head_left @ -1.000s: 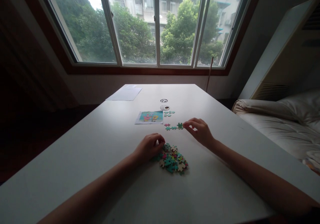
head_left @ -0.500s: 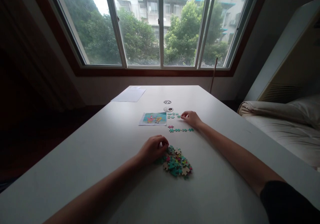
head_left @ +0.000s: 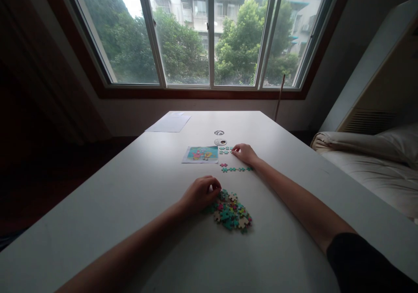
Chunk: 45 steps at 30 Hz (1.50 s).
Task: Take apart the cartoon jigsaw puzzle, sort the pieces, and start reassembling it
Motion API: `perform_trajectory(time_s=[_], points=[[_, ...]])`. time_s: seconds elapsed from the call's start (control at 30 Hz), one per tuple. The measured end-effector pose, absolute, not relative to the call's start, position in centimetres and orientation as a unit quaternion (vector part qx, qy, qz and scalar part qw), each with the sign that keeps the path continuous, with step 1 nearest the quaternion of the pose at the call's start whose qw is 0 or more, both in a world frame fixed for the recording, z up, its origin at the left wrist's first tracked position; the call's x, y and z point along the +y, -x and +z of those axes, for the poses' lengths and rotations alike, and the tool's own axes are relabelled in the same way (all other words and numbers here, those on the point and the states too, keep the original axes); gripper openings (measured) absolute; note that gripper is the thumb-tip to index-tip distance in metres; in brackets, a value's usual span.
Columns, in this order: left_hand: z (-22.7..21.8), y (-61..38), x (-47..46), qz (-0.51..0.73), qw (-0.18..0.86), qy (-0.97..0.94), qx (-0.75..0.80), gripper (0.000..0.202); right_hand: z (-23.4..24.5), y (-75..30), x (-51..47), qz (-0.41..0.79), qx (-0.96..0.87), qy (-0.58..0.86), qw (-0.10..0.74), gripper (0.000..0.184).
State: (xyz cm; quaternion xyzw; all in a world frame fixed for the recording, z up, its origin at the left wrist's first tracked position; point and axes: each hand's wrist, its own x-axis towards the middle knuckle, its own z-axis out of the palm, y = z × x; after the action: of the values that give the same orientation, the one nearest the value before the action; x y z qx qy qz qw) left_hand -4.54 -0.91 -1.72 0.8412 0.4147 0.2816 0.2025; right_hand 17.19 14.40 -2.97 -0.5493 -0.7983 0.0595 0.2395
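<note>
A heap of loose jigsaw puzzle pieces [head_left: 231, 214], mostly green with some pink, yellow and bare-backed ones, lies on the white table [head_left: 137, 206]. At its upper left edge rests my left hand [head_left: 200, 193], fingers curled and tips pinched; what they hold, if anything, is hidden. Farther off, my right hand [head_left: 245, 154] pinches a puzzle piece mostly covered by its fingertips, at the right end of two short rows of green pieces [head_left: 223, 152]. Nearer me runs another row of green pieces [head_left: 232, 169], a pink piece [head_left: 224, 165] just above it.
A cartoon picture sheet [head_left: 200, 154] lies left of the small rows. Two round flat items [head_left: 220, 142] are behind them. White paper [head_left: 168, 122] lies at the table's far left. A window [head_left: 209, 87] stands beyond, a cushioned seat [head_left: 365, 166] at right.
My right hand has shifted slightly left, its fingertips now covering the end piece of the small rows. My left hand stays by the heap.
</note>
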Motion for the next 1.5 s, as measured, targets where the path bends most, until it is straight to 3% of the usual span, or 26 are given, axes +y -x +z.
perform_trajectory(time_s=[0.6, 1.07, 1.2, 1.4, 1.5], points=[[-1.5, 4.8, -1.1, 0.234, 0.211, -0.862, 0.396, 0.022, -1.5, -17.7, 7.8, 0.068, -0.836, 0.456, 0.296, 0.016], [-1.4, 4.4, -1.2, 0.274, 0.261, -0.838, 0.393, 0.013, -1.8, -18.0, -0.2, 0.134, -0.871, 0.362, 0.305, 0.013], [-1.1, 4.3, -1.0, 0.306, 0.304, -0.804, 0.408, 0.015, -1.4, -17.4, -0.9, 0.128, -0.874, 0.348, 0.315, 0.012], [-0.6, 4.0, -0.5, 0.391, 0.481, -0.683, 0.388, 0.023, -0.3, -16.7, -2.0, 0.093, -0.878, 0.327, 0.337, 0.012], [-0.6, 3.7, -0.6, 0.394, 0.491, -0.672, 0.39, 0.02, -0.3, -16.6, -2.1, 0.081, -0.874, 0.331, 0.347, 0.012]])
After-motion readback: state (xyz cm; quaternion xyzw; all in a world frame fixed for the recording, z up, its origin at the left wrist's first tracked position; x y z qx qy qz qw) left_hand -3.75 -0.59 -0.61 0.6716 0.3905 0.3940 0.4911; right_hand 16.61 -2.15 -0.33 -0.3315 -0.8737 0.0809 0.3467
